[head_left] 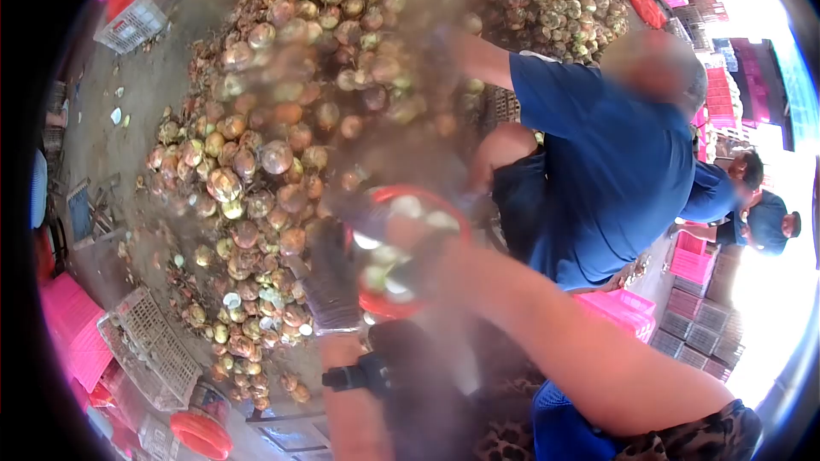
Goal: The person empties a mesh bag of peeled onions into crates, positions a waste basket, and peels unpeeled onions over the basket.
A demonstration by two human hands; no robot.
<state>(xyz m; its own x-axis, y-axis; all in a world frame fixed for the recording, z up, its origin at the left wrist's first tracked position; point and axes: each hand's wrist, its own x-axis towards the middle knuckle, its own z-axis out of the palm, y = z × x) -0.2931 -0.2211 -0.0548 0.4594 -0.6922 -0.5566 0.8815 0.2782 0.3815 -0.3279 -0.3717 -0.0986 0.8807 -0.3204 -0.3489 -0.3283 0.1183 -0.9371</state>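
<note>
Crates (149, 350) down the left side, a pale lattice one tilted beside a pink crate (81, 324), with a red tub (201, 435) just below. Now the onion heap (243, 162), skins on, spilling wide across the floor. And here's the left hand (331, 286), gloved, black wristband (346, 377) behind it, between heap and basket; thumb out to one side, but the fingers melt into blur, so no call on whether they grip anything. Next along, the red basket (384, 305), pale, apparently peeled onions (407, 207) inside, and the right hand (376, 220) over it, smeared too badly to say what it grasps, if anything. Handling onions at the basket looks like the step in hand; I'd judge the next move calls for a steady reach over that rim without knocking bulbs out. What stands in the way? A co-worker (611, 179) in a blue shirt, close on the right, arm stretched toward the same heap, plus a hazy smear mid-view. Beyond, stacked crates (696, 316), then two more people (760, 222) at the far right.
</note>
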